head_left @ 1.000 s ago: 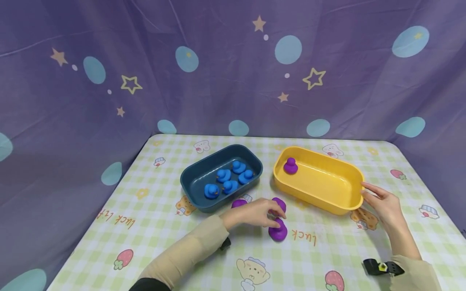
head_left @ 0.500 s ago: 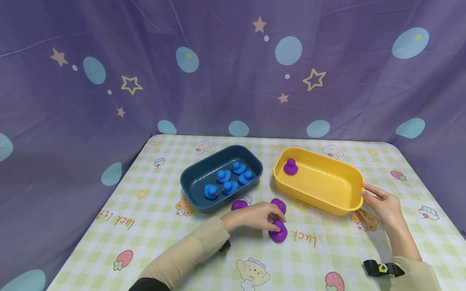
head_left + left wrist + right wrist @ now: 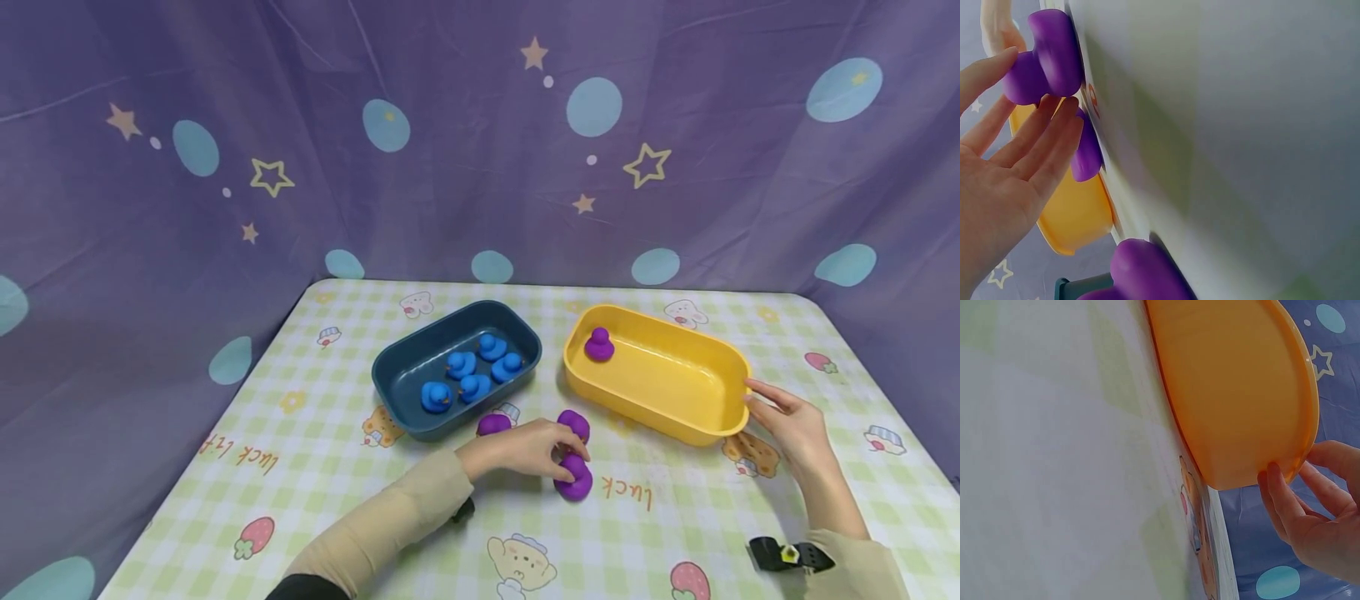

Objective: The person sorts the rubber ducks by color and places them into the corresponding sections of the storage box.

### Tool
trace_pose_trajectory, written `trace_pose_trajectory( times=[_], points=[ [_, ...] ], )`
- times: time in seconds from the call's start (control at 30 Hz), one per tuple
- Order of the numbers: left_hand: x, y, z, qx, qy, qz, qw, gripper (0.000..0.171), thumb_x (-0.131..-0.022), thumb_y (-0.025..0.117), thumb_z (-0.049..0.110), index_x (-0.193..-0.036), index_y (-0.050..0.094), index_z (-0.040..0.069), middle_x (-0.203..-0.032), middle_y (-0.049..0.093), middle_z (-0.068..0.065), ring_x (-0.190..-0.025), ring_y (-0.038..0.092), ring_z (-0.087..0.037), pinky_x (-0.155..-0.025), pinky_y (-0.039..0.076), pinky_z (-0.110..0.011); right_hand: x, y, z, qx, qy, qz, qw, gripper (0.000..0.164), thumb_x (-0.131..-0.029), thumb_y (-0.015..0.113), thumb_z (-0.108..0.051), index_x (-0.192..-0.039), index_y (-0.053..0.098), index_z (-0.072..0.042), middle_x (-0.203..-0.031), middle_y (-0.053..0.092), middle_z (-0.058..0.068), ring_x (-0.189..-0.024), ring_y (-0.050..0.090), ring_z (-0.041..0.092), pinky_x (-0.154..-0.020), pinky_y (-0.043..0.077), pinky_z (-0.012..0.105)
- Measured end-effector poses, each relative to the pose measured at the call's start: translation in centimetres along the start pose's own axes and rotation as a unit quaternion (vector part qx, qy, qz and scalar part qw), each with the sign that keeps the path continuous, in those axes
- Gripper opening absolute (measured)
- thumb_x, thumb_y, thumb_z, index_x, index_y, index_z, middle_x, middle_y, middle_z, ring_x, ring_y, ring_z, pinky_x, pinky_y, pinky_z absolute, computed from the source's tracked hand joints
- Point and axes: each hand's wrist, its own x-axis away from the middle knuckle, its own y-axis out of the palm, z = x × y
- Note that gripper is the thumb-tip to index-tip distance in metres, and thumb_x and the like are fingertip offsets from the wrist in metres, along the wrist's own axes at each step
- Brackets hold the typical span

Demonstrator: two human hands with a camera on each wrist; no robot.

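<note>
In the head view, my left hand (image 3: 534, 448) pinches a purple rubber duck (image 3: 576, 483) by its head, thumb on one side and fingers on the other. The left wrist view shows that same duck (image 3: 1057, 56) close to the cloth. Just behind it sits a second purple duck (image 3: 574, 423), and a third purple duck (image 3: 493, 424) is partly covered by my left wrist. My right hand (image 3: 793, 429) grips the right end of a yellow basin (image 3: 652, 408). Seen from the right wrist, the fingertips lie along the rim and outer wall of the basin (image 3: 1241, 394).
A dark blue basin (image 3: 405, 408) with several blue ducks (image 3: 461, 363) stands at the left. Inside the yellow basin, at its left end, sits a purple duck (image 3: 599, 344). A checked cloth (image 3: 360, 517) covers the table, and a purple curtain (image 3: 450, 167) hangs behind.
My left thumb and fingers have closed in on the head of the front purple duck. The right hand and both basins have stayed in place.
</note>
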Motion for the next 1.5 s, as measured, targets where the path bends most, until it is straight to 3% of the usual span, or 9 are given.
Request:
trace_pose_trajectory(
  times=[0.3, 0.43, 0.6, 1.07, 1.37, 1.5],
  points=[
    [-0.1, 0.1, -0.1, -0.005, 0.007, 0.009, 0.9999, 0.029, -0.075, 0.071, 0.018, -0.102, 0.065, 0.012, -0.093, 0.058, 0.006, -0.077, 0.051, -0.004, -0.069, 0.039, -0.007, -0.4, 0.0, 0.5, 0.034, -0.003, 0.019, 0.999, 0.028, -0.08, 0.065, -0.027, -0.107, 0.063, -0.024, -0.092, 0.05, -0.025, -0.078, 0.055, -0.011, -0.068, 0.048, 0.011],
    [-0.1, 0.1, -0.2, -0.007, 0.01, 0.015, 0.9998, 0.029, -0.074, 0.072, 0.018, -0.101, 0.065, 0.012, -0.095, 0.059, 0.005, -0.077, 0.051, -0.002, -0.07, 0.04, -0.007, -0.3, 0.0, 0.4, 0.022, -0.005, 0.012, 1.0, 0.029, -0.08, 0.065, -0.026, -0.108, 0.063, -0.022, -0.093, 0.049, -0.024, -0.078, 0.055, -0.011, -0.068, 0.048, 0.01],
    [0.0, -0.1, -0.1, 0.007, 0.009, 0.023, 0.9997, 0.029, -0.074, 0.071, 0.017, -0.101, 0.065, 0.01, -0.094, 0.06, 0.004, -0.077, 0.053, -0.002, -0.071, 0.042, -0.008, -0.1, 0.0, 0.1, 0.004, -0.001, 0.001, 1.0, 0.032, -0.08, 0.065, -0.024, -0.111, 0.062, -0.018, -0.092, 0.049, -0.023, -0.078, 0.055, -0.01, -0.067, 0.048, 0.011],
    [0.2, -1.0, 0.4, 0.058, 0.002, 0.055, 0.9968, 0.027, -0.074, 0.072, 0.017, -0.099, 0.065, 0.009, -0.09, 0.057, 0.004, -0.083, 0.054, -0.002, -0.071, 0.046, -0.01, -0.2, -0.1, 0.2, 0.022, 0.003, 0.003, 1.0, 0.04, -0.08, 0.065, -0.027, -0.118, 0.057, -0.015, -0.095, 0.048, -0.023, -0.08, 0.055, -0.011, -0.069, 0.048, 0.011],
    [0.0, -1.9, 0.7, 0.015, 0.018, 0.083, 0.9963, 0.026, -0.074, 0.072, 0.021, -0.098, 0.065, 0.011, -0.091, 0.059, 0.006, -0.081, 0.05, -0.002, -0.074, 0.041, -0.01, 0.0, 0.0, 0.1, 0.0, -0.001, 0.005, 1.0, 0.03, -0.08, 0.066, -0.022, -0.109, 0.062, -0.019, -0.09, 0.05, -0.024, -0.076, 0.055, -0.011, -0.067, 0.048, 0.011],
    [-0.2, -2.6, 0.9, 0.019, 0.023, 0.094, 0.9951, 0.027, -0.075, 0.071, 0.021, -0.099, 0.065, 0.009, -0.093, 0.059, 0.005, -0.081, 0.05, -0.004, -0.074, 0.043, -0.013, -0.1, 0.0, 0.1, 0.005, 0.003, 0.006, 1.0, 0.034, -0.08, 0.065, -0.024, -0.112, 0.061, -0.017, -0.091, 0.049, -0.023, -0.076, 0.055, -0.011, -0.067, 0.048, 0.011]
  ],
)
